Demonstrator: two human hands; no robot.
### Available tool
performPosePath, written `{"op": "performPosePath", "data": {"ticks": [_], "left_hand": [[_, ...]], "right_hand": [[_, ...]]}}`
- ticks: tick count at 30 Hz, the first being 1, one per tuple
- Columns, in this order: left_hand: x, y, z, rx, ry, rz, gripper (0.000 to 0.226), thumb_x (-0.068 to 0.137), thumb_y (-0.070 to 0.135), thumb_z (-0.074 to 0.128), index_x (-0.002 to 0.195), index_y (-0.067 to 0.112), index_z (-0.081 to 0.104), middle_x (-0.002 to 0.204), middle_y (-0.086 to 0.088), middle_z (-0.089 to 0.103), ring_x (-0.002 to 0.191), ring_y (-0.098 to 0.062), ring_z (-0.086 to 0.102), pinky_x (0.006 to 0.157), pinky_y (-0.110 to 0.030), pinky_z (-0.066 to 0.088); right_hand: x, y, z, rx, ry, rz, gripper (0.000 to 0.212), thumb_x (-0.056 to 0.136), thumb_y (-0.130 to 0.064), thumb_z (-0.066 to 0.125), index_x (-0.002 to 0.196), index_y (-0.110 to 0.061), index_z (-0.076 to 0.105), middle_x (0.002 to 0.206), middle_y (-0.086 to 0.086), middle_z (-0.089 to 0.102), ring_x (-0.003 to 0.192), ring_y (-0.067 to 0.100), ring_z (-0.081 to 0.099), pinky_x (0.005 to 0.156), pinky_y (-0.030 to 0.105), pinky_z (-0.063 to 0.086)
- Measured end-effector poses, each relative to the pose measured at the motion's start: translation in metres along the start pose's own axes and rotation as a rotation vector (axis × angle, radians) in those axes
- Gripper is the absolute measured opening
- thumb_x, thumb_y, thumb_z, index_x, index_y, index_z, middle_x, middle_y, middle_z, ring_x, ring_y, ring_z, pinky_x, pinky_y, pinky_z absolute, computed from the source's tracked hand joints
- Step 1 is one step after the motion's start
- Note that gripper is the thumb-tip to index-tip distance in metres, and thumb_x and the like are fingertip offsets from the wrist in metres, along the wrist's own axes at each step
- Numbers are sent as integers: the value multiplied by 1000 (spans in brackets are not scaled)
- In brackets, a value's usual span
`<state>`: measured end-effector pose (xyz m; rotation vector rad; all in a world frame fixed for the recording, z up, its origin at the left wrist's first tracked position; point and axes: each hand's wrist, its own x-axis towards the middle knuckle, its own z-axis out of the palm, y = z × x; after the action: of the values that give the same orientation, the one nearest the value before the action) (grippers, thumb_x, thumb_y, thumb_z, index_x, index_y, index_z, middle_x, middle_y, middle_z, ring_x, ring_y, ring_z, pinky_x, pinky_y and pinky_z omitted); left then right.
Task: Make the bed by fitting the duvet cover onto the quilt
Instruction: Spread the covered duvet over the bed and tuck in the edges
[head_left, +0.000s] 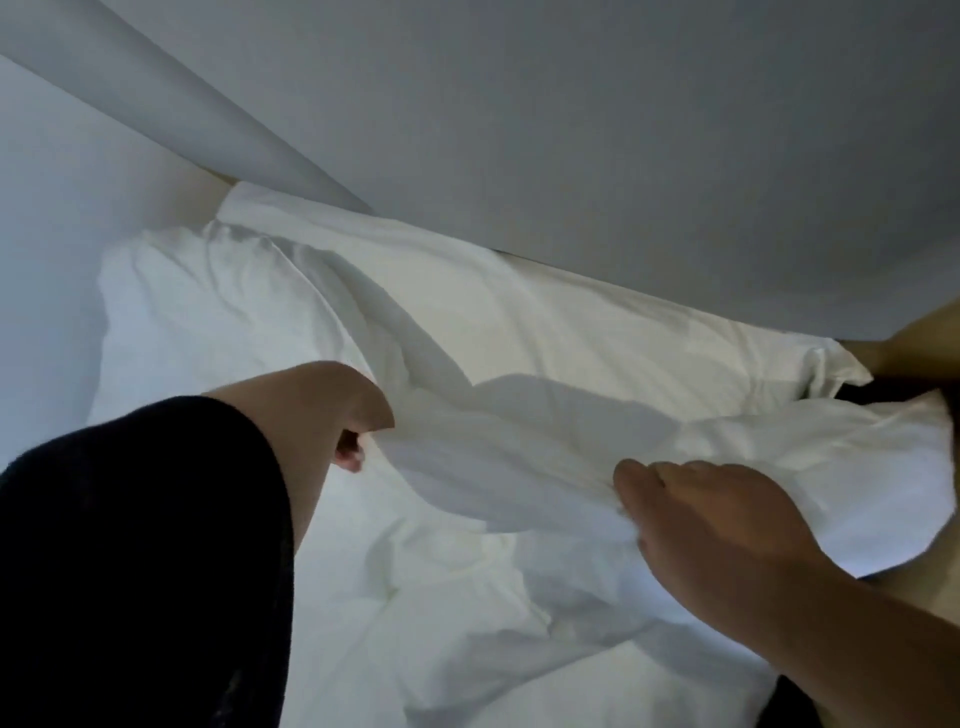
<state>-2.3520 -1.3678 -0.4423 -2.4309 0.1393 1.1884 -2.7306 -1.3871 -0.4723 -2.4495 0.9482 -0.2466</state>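
While crumpled white bedding fills the bed, the left hand (358, 415), below a dark sleeve (140, 561), curls its fingers (349, 453) round a raised fold of the thin white duvet cover (467, 312). The right hand (711, 525) pinches a bunch of that same fabric, fingers pressed together and bent. Beneath lies the puffy white quilt (467, 613), rumpled, against a pale grey wall (623, 130).

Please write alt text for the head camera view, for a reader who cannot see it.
Both hands grip crumpled white bedding fabric on a bed: the left hand, on a dark-sleeved arm, and the right hand. A pale grey wall rises behind.
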Motion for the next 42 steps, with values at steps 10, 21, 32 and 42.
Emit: {"op": "performPosePath", "data": {"ticks": [10, 21, 32, 42], "left_hand": [[-72, 16, 50, -1601, -70, 296, 10, 98, 12, 53, 89, 12, 58, 65, -2, 59, 51, -13, 55, 40, -21, 40], [-181, 95, -89, -1474, 162, 794, 14, 99, 18, 59, 85, 15, 54, 51, 2, 60, 52, -12, 64, 45, -24, 51], [-152, 102, -75, -1043, 47, 1118, 20, 101, 7, 50, 89, 2, 64, 82, -14, 73, 86, -32, 70, 80, -46, 60], [-90, 82, 157, 323, 828, 1227, 66, 85, 58, 56, 138, 20, 48, 144, -8, 47, 130, -38, 46, 103, -55, 40]], "right_hand": [[-12, 29, -16, 176, -340, 690, 35, 96, -61, 37, 89, -31, 53, 80, -13, 55, 80, 18, 59, 73, 34, 51], [49, 25, -40, 1077, 484, 1003, 10, 97, -25, 60, 90, -28, 65, 97, -5, 71, 99, 24, 63, 94, 45, 49], [40, 70, -18, 694, 598, 869, 31, 91, -36, 49, 99, -14, 69, 87, -2, 67, 91, 16, 64, 81, 29, 45], [-47, 63, 84, 470, 351, 1107, 76, 89, -50, 59, 155, -26, 28, 162, 7, 26, 149, 29, 26, 119, 51, 28]]}}
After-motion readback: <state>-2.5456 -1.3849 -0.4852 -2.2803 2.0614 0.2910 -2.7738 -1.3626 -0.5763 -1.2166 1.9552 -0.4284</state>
